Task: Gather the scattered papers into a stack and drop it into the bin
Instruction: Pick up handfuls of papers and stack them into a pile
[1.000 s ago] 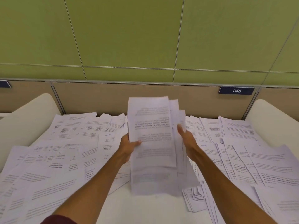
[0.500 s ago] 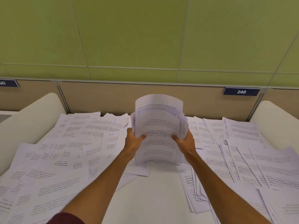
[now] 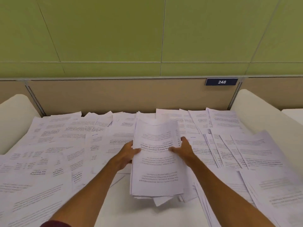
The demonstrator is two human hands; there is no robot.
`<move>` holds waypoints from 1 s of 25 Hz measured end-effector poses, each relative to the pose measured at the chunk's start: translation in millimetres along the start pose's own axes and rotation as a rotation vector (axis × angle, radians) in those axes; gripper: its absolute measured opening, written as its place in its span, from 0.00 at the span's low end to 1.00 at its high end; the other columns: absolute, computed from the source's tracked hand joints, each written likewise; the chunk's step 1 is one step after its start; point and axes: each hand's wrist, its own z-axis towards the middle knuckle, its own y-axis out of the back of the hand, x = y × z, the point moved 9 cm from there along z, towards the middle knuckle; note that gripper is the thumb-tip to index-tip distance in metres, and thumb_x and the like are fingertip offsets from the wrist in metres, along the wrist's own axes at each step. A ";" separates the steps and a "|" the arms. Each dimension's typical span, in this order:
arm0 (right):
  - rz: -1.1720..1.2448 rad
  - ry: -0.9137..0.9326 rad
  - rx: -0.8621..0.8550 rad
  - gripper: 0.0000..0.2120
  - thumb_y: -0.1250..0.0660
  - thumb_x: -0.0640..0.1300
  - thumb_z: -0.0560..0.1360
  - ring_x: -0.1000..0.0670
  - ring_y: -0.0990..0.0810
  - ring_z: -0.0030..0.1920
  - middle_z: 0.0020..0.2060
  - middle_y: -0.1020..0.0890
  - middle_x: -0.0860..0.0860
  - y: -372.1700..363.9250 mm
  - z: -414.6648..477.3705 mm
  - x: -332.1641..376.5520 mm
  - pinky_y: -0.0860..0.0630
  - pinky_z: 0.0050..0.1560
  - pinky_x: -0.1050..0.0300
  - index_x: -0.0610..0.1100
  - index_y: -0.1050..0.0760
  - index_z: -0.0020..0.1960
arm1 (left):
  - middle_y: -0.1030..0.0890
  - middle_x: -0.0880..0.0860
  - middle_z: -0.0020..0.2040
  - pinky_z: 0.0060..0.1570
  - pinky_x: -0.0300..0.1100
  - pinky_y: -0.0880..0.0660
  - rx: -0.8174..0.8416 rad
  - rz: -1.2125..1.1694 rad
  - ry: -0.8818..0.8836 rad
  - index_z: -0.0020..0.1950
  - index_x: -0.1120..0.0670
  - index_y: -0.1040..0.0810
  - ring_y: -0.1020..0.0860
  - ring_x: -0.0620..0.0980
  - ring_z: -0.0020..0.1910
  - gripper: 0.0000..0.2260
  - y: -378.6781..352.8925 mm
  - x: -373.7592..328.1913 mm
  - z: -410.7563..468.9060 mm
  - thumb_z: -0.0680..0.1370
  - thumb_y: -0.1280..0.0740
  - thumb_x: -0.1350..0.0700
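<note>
Left hand (image 3: 127, 151) and right hand (image 3: 183, 149) are gripping the sides of a small stack (image 3: 156, 161) at the middle of the bench (image 3: 147, 213), but lots of papers (image 3: 65, 145) are lying loose all around it, and no bin is showing.

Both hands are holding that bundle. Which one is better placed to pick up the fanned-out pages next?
Probably the right hand: the fanned pages lie just beside it, on its own side, while the left hand, across the paper stack, could hold that alone.
</note>
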 end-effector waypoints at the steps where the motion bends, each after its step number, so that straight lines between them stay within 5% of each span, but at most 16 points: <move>1: -0.031 -0.067 0.015 0.25 0.25 0.38 0.70 0.44 0.19 0.54 0.60 0.21 0.43 3.5 -4.6 -19.7 0.18 0.51 0.48 0.42 0.34 0.61 | 0.21 0.57 0.62 0.45 0.47 0.20 0.018 -0.028 0.041 0.69 0.56 0.29 0.19 0.54 0.50 0.18 -11.5 17.2 1.2 0.79 0.37 0.64; 3: -0.107 -0.157 0.023 0.26 0.25 0.41 0.71 0.42 0.21 0.58 0.60 0.22 0.43 16.0 -16.5 -54.4 0.21 0.57 0.48 0.40 0.33 0.63 | 0.23 0.60 0.64 0.56 0.53 0.23 0.006 -0.079 0.106 0.71 0.58 0.30 0.21 0.58 0.55 0.19 -26.3 48.4 2.6 0.79 0.39 0.68; 6: -0.190 -0.169 -0.142 0.25 0.25 0.48 0.71 0.47 0.22 0.51 0.52 0.20 0.44 62.4 -36.0 -80.5 0.25 0.52 0.55 0.41 0.30 0.62 | 0.24 0.61 0.66 0.61 0.57 0.26 0.002 -0.104 0.183 0.72 0.58 0.31 0.23 0.61 0.60 0.20 -43.7 77.6 7.6 0.80 0.40 0.69; 10: -0.369 -0.066 -0.377 0.21 0.25 0.48 0.70 0.47 0.24 0.53 0.50 0.21 0.47 148.3 -65.0 -91.8 0.25 0.54 0.52 0.42 0.26 0.60 | 0.20 0.58 0.60 0.51 0.51 0.21 0.073 -0.188 0.185 0.71 0.55 0.30 0.19 0.57 0.51 0.20 -69.6 85.8 13.2 0.80 0.40 0.67; 14: -0.575 -0.250 -0.527 0.22 0.26 0.47 0.71 0.41 0.30 0.64 0.58 0.24 0.43 247.7 -103.4 -135.4 0.29 0.61 0.46 0.46 0.27 0.62 | 0.18 0.56 0.57 0.41 0.50 0.18 0.153 -0.278 0.157 0.67 0.53 0.27 0.18 0.56 0.51 0.17 -81.0 82.4 17.6 0.79 0.39 0.65; 19: -0.753 -0.584 -0.406 0.40 0.26 0.61 0.67 0.38 0.35 0.71 0.70 0.32 0.41 315.1 -148.0 -192.9 0.34 0.67 0.41 0.53 0.38 0.73 | 0.21 0.60 0.62 0.53 0.56 0.22 0.191 -0.264 0.180 0.69 0.56 0.29 0.22 0.62 0.58 0.18 -118.9 80.1 15.0 0.80 0.40 0.66; 22: -0.879 -0.597 -0.359 0.41 0.33 0.70 0.67 0.37 0.39 0.72 0.72 0.37 0.41 303.9 -153.2 -197.5 0.37 0.69 0.40 0.53 0.39 0.73 | 0.23 0.64 0.64 0.59 0.58 0.27 0.230 -0.235 0.207 0.71 0.60 0.31 0.23 0.65 0.59 0.19 -167.3 85.6 2.2 0.79 0.41 0.68; 25: -0.936 -0.533 -0.304 0.41 0.39 0.72 0.69 0.37 0.44 0.74 0.74 0.41 0.41 264.3 -135.4 -186.3 0.40 0.70 0.40 0.53 0.42 0.75 | 0.22 0.62 0.63 0.53 0.54 0.23 0.235 -0.181 0.217 0.69 0.59 0.29 0.21 0.62 0.55 0.19 -215.5 84.6 -7.5 0.79 0.41 0.69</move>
